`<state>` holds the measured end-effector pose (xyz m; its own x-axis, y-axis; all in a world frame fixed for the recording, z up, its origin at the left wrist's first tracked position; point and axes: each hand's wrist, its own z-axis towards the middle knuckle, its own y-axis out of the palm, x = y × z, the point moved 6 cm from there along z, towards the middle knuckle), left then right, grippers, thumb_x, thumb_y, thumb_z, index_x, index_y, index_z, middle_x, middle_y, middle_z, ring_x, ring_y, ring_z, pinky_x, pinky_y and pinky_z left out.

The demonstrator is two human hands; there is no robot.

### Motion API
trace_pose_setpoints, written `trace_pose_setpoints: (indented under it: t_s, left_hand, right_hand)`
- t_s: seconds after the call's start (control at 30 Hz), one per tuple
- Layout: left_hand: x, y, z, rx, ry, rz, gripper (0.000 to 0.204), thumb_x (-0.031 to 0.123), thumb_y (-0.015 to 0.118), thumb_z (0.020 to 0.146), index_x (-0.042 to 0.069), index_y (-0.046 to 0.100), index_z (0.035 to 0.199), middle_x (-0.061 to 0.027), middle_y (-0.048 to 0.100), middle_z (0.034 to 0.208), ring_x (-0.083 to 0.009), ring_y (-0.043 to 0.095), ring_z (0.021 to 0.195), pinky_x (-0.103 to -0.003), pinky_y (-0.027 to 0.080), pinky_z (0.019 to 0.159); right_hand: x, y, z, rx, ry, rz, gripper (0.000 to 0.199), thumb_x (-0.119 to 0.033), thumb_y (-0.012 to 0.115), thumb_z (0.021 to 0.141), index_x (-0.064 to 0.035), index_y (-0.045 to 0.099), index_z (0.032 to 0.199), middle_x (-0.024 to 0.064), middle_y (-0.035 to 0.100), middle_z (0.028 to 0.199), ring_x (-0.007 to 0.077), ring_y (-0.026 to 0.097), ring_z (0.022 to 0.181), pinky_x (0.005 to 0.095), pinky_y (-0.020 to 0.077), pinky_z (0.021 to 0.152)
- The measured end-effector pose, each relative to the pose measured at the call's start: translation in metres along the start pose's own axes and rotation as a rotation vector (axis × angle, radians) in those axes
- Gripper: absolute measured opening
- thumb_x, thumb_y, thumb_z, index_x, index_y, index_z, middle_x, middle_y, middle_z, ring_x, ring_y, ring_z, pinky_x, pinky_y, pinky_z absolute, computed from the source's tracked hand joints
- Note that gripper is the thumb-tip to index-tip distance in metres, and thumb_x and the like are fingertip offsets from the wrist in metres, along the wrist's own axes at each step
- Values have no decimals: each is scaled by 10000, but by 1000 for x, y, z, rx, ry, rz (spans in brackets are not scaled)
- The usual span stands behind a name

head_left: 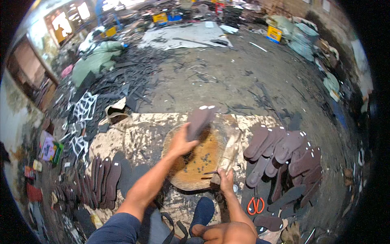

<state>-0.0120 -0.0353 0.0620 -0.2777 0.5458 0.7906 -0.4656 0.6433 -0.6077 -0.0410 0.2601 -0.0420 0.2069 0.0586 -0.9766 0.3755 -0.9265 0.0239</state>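
My left hand (183, 142) is closed round dark brown shoe soles (201, 120), slightly blurred, with white marks at their far end. They are held above a round wooden chopping block (191, 179) strewn with small dark bits. At the block's right side, my right hand (226, 179) is closed on a thin dark metal tool (210, 173) pointing left. A pale wooden club (230, 152) stretches away from the same hand, which seems to grip it too. More brown soles (289, 147) lie overlapping to the right, and a row of soles (106, 179) stands at the left.
Orange-handled scissors (255, 205) lie right of my knee. Under the block is a worn, stained board (134, 138). Black scraps (134, 77) and white netting-like offcuts (85, 106) litter the floor at left. Sacks (302, 40) line the far right wall; a pale sheet (183, 34) lies farther back.
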Motion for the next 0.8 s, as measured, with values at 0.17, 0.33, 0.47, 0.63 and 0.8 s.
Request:
trace_pose_setpoints:
  t_s: [0.17, 0.33, 0.47, 0.63, 0.8]
  left_hand:
    - [203, 64, -18, -402, 340, -270, 971, 589, 786, 806, 110, 401, 1558, -311, 335, 1584, -434, 312, 1489, -511, 295, 1210]
    - [101, -51, -36, -36, 314, -129, 698, 451, 775, 871, 106, 563, 1439, -203, 500, 1505, -342, 442, 1426, -447, 357, 1178]
    - [-171, -225, -176, 611, -473, 610, 800, 533, 795, 811, 5, 565, 1367, -249, 533, 1437, -389, 503, 1335, -505, 365, 1135]
    - [-258, -240, -362, 145, -990, 726, 1133, 772, 535, 869, 139, 22, 1656, -283, -31, 1688, -463, -95, 1556, -629, -28, 1217]
    - [-248, -285, -354, 327, -827, 608, 986, 675, 705, 807, 102, 393, 1546, -204, 424, 1553, -427, 396, 1410, -575, 346, 1123]
  right_hand:
    - [20, -13, 15, 5, -65, -72, 546, -240, 690, 947, 36, 485, 1371, 114, 616, 1258, 196, 571, 1134, 349, 467, 977]
    - [-8, -12, -3, -35, 96, -187, 519, -244, 691, 942, 44, 508, 1333, 111, 630, 1200, 203, 590, 1060, 349, 472, 949]
    - [-24, 0, -4, -71, 13, -55, 538, -280, 691, 930, 55, 518, 1313, 138, 636, 1196, 238, 587, 1074, 375, 455, 977]
    - [0, 0, 13, -79, 17, -107, 461, -260, 677, 934, 45, 542, 1252, 104, 648, 1079, 211, 602, 961, 351, 483, 877]
    - [0, -2, 9, -107, 75, 16, 549, -242, 690, 944, 52, 487, 1360, 85, 642, 1098, 224, 626, 950, 354, 507, 894]
